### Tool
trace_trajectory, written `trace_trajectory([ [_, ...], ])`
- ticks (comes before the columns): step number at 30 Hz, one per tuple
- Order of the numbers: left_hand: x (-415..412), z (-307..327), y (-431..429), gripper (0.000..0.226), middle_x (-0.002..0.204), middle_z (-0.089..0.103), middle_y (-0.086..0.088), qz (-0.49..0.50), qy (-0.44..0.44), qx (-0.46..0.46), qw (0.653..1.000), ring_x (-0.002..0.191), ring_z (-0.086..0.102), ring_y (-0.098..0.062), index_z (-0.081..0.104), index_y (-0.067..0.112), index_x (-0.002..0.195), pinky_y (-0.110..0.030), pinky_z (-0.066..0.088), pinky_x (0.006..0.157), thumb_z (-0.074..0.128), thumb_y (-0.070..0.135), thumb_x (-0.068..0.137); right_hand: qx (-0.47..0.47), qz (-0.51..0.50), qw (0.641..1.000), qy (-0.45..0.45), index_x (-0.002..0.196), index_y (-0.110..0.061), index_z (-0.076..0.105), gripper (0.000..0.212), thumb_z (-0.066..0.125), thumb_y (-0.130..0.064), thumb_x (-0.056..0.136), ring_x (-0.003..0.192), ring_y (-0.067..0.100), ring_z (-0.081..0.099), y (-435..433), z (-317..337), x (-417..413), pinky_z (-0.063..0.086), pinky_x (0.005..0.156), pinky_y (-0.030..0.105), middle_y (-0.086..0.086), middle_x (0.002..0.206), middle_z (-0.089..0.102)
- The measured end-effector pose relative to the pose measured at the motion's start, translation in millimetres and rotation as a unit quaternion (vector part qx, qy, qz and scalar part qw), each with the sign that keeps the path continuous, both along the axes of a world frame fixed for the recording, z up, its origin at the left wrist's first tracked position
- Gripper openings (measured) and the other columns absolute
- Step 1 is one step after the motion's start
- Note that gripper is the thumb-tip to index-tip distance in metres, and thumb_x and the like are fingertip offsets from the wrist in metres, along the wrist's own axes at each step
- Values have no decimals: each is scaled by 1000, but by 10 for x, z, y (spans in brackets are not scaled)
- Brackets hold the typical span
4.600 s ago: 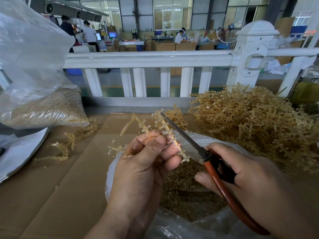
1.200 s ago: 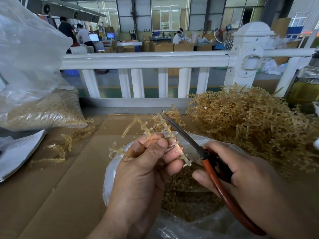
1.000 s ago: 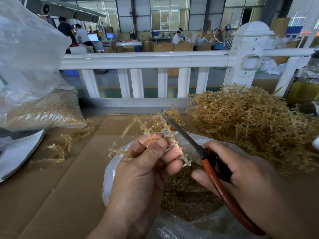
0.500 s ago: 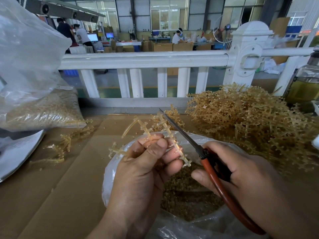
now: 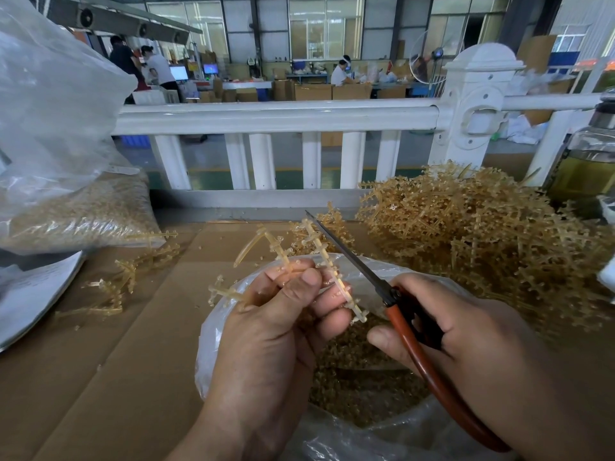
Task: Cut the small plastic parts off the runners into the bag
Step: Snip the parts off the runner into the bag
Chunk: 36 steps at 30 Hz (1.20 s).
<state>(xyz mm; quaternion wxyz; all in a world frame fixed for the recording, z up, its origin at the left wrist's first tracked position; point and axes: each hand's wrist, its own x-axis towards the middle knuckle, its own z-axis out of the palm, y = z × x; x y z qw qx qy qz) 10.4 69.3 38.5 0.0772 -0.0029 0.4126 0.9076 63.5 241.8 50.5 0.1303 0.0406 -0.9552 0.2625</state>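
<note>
Almost nothing has shifted since the earlier frames: scissors blades sit a touch higher along the runner, both hands in the same grip as before.

Far left, a clear sack (image 5: pixel 66 134) of tan cut parts stands on the table (image 5: pixel 109 377), which is covered in brown cardboard. White paper (image 5: pixel 30 294) lies just below the sack. A few stripped runners (image 5: pixel 116 287) lie loose on the cardboard near it.

Left hand (image 5: pixel 279 344) is clenched on a tan plastic runner (image 5: pixel 319 257), thumb on top, fingers (image 5: pixel 332 301) behind. Runner is tilted, its upper end pointing away from the camera, small parts sticking off both sides. A second curved branch (image 5: pixel 253 244) juts up left of the thumb. Runner hangs over the open mouth of the bag.

Bag (image 5: pixel 219 327), clear plastic, sits front centre between the two hands, partly full of small cut parts (image 5: pixel 352 377).

Scissors (image 5: pixel 352 261) run up-left, blades thin and nearly together, lying against the right side of the runner near its top. Cannot tell if a part is between the blades.

Right hand (image 5: pixel 466 344) grasps the red-orange scissors handles (image 5: pixel 419 354), fingers wrapped around the loop.

Right of that, a big heap of uncut runners (image 5: pixel 482 241) lies on the table. Far right, a glass jar (image 5: pixel 589 164) of yellowish liquid. White railing (image 5: pixel 279 118) behind the table.
</note>
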Motion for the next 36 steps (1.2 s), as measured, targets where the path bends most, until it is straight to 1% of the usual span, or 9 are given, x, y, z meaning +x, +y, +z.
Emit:
trace_trajectory([
  [6, 2, 17, -1, 9, 73, 72, -7, -3, -2, 2, 1000, 60, 71, -17, 80, 16, 71, -25, 56, 48, 78, 12, 63, -5, -4, 1000, 2, 101, -51, 47, 64, 26, -99, 65, 75, -7, 61, 0, -9, -6, 47, 69, 17, -30, 91, 59],
  [18, 4, 32, 11, 9, 76, 73, -9, 1, -6, 1, 1000, 60, 71, -17, 80, 17, 72, -25, 56, 48, 76, 11, 66, -21, -6, 1000, 11, 95, -48, 51, 50, 39, -90, 70, 68, -4, 62, -9, -11, 7, 48, 66, 19, -25, 82, 62],
  [22, -1, 27, -3, 10, 78, 74, -9, -3, -5, 4, 1000, 62, 72, -17, 79, 17, 73, -25, 56, 48, 77, 12, 65, -28, -18, 999, 3, 102, -51, 50, 63, 33, -99, 63, 74, -6, 63, 15, -59, -17, 51, 61, 22, -26, 90, 64],
  [25, -21, 30, -31, 11, 79, 74, -10, 1, -5, 8, 1000, 62, 72, -17, 77, 18, 74, -24, 56, 49, 77, 14, 64, -69, -25, 997, 25, 107, -58, 51, 65, 36, -101, 61, 76, -10, 63, 44, -99, -28, 51, 59, 21, -29, 91, 65],
  [27, -37, 27, -43, 11, 78, 74, -10, 6, -7, 12, 1000, 61, 72, -16, 77, 18, 74, -24, 56, 49, 77, 13, 64, -152, -6, 987, 43, 112, -57, 55, 63, 41, -98, 65, 69, -3, 66, 60, -135, -32, 48, 55, 23, -24, 81, 67],
  [30, -46, 21, -54, 18, 84, 74, -14, 5, -4, 13, 1000, 62, 72, -17, 76, 16, 81, -24, 56, 49, 78, 14, 63, -369, 61, 927, 17, 113, -33, 65, 67, 60, -86, 71, 48, 17, 60, 70, -187, -51, 54, 60, 51, 8, 63, 58],
  [32, -46, 15, -57, 19, 86, 73, -14, 2, 1, 10, 1000, 64, 73, -17, 76, 15, 83, -24, 56, 49, 79, 15, 64, -500, 115, 858, -16, 106, -17, 67, 66, 68, -76, 75, 40, 19, 51, 104, -187, -82, 50, 54, 42, 11, 59, 47],
  [34, -49, 12, -62, 12, 84, 74, -11, -1, 5, 10, 1000, 64, 73, -16, 77, 16, 78, -23, 56, 49, 77, 15, 67, -599, 188, 776, -57, 118, -8, 63, 69, 70, -66, 81, 33, 12, 44, 106, -138, -93, 47, 46, 28, 8, 59, 44],
  [36, -47, 9, -69, 8, 82, 74, -9, 1, 7, 10, 1000, 63, 73, -16, 77, 18, 74, -23, 55, 49, 77, 14, 67, -659, 260, 701, -79, 125, -7, 59, 65, 69, -58, 87, 42, 16, 56, 119, -132, -118, 56, 52, 36, 8, 67, 54],
])
